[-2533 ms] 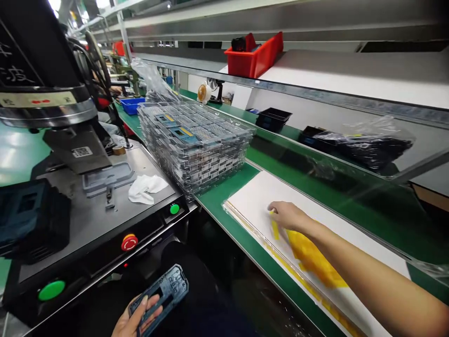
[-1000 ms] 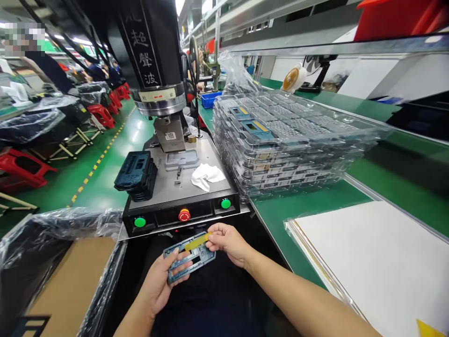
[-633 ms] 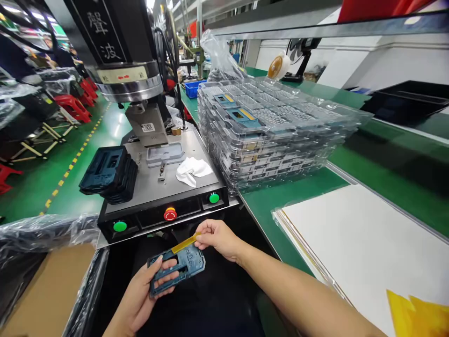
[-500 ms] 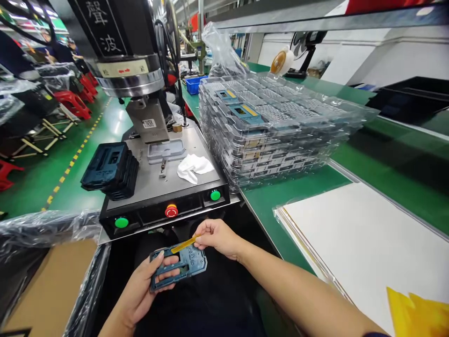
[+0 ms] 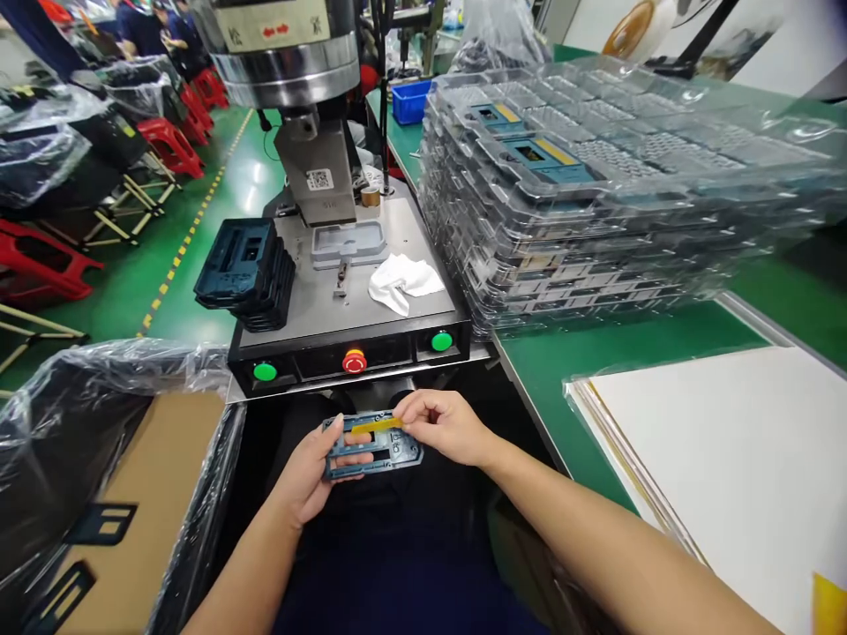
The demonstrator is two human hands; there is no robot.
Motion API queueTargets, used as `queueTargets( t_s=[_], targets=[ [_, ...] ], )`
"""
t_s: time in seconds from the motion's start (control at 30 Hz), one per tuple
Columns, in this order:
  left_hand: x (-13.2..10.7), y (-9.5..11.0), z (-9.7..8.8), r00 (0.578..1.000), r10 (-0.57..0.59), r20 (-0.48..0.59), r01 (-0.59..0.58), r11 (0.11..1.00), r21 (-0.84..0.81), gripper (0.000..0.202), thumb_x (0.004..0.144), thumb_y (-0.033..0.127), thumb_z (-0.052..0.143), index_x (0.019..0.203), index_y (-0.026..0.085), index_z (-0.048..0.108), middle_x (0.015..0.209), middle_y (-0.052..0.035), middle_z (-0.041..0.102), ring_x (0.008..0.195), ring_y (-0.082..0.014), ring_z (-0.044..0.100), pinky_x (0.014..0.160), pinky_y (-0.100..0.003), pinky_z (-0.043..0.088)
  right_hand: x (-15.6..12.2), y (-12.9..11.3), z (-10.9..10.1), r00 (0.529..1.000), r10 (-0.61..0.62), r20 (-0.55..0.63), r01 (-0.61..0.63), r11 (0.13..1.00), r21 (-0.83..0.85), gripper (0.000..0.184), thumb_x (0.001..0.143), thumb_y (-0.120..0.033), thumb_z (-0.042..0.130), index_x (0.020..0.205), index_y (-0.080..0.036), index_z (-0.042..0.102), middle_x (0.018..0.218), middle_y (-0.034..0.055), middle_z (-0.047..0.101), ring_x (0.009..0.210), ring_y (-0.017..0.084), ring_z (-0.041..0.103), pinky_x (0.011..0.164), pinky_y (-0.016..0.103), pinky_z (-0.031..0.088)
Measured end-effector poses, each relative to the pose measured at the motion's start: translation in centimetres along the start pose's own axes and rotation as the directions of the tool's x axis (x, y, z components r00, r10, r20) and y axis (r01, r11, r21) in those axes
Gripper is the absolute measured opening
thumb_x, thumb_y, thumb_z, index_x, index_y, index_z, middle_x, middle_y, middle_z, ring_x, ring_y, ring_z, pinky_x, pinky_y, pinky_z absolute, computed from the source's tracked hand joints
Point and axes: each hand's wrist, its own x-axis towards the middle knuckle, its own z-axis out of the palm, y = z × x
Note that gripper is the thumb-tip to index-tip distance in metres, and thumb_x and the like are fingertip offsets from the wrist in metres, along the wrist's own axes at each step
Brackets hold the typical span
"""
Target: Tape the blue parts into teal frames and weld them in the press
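Observation:
My left hand (image 5: 316, 472) grips a blue-grey plastic housing (image 5: 405, 450) by its left end, thumb on top and fingers showing through its openings. Between the thumb and fingers of my right hand (image 5: 450, 425) is one end of a yellow-amber strip (image 5: 371, 427). The strip lies along the upper side of the housing, over an opening; whether it is stuck down I cannot tell. Both hands are in front of a press machine (image 5: 324, 176), whose front panel carries a red emergency stop button (image 5: 355, 361) and two green buttons (image 5: 441, 341).
Dark plastic housings (image 5: 242, 269) are stacked on the press's left side. A grey fixture (image 5: 348, 241) and white cloth (image 5: 403, 280) lie on its plate. Clear trays (image 5: 529, 256) are piled at right, near white sheets (image 5: 715, 432). A plastic-lined carton (image 5: 152, 476) stands at lower left.
The view has tilted down and turned left, bringing more of the carton into sight. The strip now lies flatter along the housing, and my right hand is lower against it.

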Motion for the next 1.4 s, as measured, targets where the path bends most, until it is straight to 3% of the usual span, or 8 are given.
queueTargets(
  t_s=[0.1, 0.2, 0.43, 0.63, 0.83, 1.0, 1.23, 1.4],
  targets=[
    [0.1, -0.2, 0.0, 0.998, 0.048, 0.041, -0.048, 0.999, 0.000, 0.040, 0.077, 0.034, 0.073, 0.107, 0.014, 0.056, 0.102, -0.0126, 0.070, 0.079, -0.0227, 0.071, 0.061, -0.028, 0.059, -0.2, 0.0, 0.1, 0.968, -0.240, 0.076, 0.252, 0.928, -0.274, 0.007, 0.077, -0.014, 0.062, 0.075, -0.018, 0.067, 0.091, 0.0060, 0.070, 0.074, 0.013, 0.065, 0.068, 0.026, 0.054],
    [0.2, -0.4, -0.1, 0.993, 0.121, -0.001, -0.121, 0.992, -0.017, 0.044, 0.068, 0.022, 0.081, 0.105, 0.014, 0.058, 0.099, -0.0081, 0.070, 0.079, -0.0179, 0.070, 0.073, -0.025, 0.059, -0.2, 0.1, 0.2, 0.930, -0.340, 0.141, 0.368, 0.844, -0.391, 0.014, 0.080, -0.010, 0.057, 0.080, -0.019, 0.067, 0.095, 0.0067, 0.069, 0.089, 0.016, 0.066, 0.079, 0.029, 0.054],
    [0.5, -0.6, -0.4, 0.974, 0.204, -0.102, -0.203, 0.979, 0.023, 0.052, 0.062, 0.030, 0.084, 0.105, 0.016, 0.057, 0.092, -0.0024, 0.068, 0.075, -0.0169, 0.069, 0.075, -0.026, 0.059, -0.1, 0.8, 0.3, 0.927, -0.343, 0.154, 0.375, 0.816, -0.440, 0.018, 0.080, -0.012, 0.058, 0.096, -0.018, 0.064, 0.103, 0.0092, 0.064, 0.072, 0.011, 0.061, 0.067, 0.026, 0.056],
    [0.7, -0.4, -0.1, 0.977, 0.196, -0.085, -0.192, 0.980, 0.045, 0.057, 0.060, 0.033, 0.085, 0.107, 0.015, 0.057, 0.096, -0.0042, 0.068, 0.076, -0.0172, 0.069, 0.077, -0.027, 0.058, 0.1, 1.3, 0.2, 0.930, -0.320, 0.180, 0.365, 0.759, -0.540, 0.013, 0.083, -0.012, 0.057, 0.091, -0.020, 0.064, 0.093, 0.0058, 0.067, 0.085, 0.015, 0.063, 0.075, 0.027, 0.055],
    [0.8, -0.4, -0.4, 0.983, 0.176, -0.055, -0.178, 0.983, -0.035, 0.042, 0.075, 0.044, 0.072, 0.104, 0.016, 0.059, 0.099, -0.0083, 0.070, 0.084, -0.0205, 0.070, 0.075, -0.029, 0.059, 0.3, 1.4, 0.2, 0.939, -0.302, 0.164, 0.341, 0.750, -0.567, 0.010, 0.085, -0.016, 0.057, 0.087, -0.021, 0.066, 0.094, 0.0045, 0.069, 0.087, 0.015, 0.066, 0.078, 0.027, 0.055],
    [0.7, -0.4, -0.9, 0.988, 0.125, -0.094, -0.132, 0.988, -0.075, 0.030, 0.084, 0.040, 0.063, 0.102, 0.017, 0.057, 0.095, -0.0090, 0.071, 0.080, -0.0206, 0.070, 0.072, -0.031, 0.060, 0.3, 1.6, 0.2, 0.932, -0.322, 0.166, 0.356, 0.726, -0.588, 0.012, 0.084, -0.014, 0.059, 0.088, -0.021, 0.068, 0.094, 0.0034, 0.072, 0.090, 0.015, 0.067, 0.081, 0.027, 0.056],
    [0.7, -0.1, -0.4, 0.991, 0.105, -0.084, -0.113, 0.989, -0.092, 0.030, 0.083, 0.041, 0.063, 0.099, 0.017, 0.055, 0.093, -0.0080, 0.071, 0.072, -0.0185, 0.070, 0.066, -0.029, 0.059, 0.1, 1.0, 0.3, 0.918, -0.354, 0.180, 0.391, 0.724, -0.569, 0.012, 0.086, -0.017, 0.058, 0.089, -0.022, 0.069, 0.094, 0.0028, 0.073, 0.089, 0.015, 0.068, 0.081, 0.027, 0.055],
    [0.4, -0.2, -0.5, 0.992, 0.105, -0.066, -0.111, 0.989, -0.099, 0.032, 0.082, 0.044, 0.065, 0.096, 0.018, 0.053, 0.091, -0.0065, 0.071, 0.068, -0.0171, 0.069, 0.062, -0.030, 0.059, 0.1, 0.6, 0.6, 0.874, -0.393, 0.285, 0.485, 0.676, -0.555, 0.012, 0.088, -0.018, 0.057, 0.092, -0.023, 0.067, 0.095, 0.0022, 0.073, 0.085, 0.014, 0.067, 0.074, 0.028, 0.053]
  ],
)
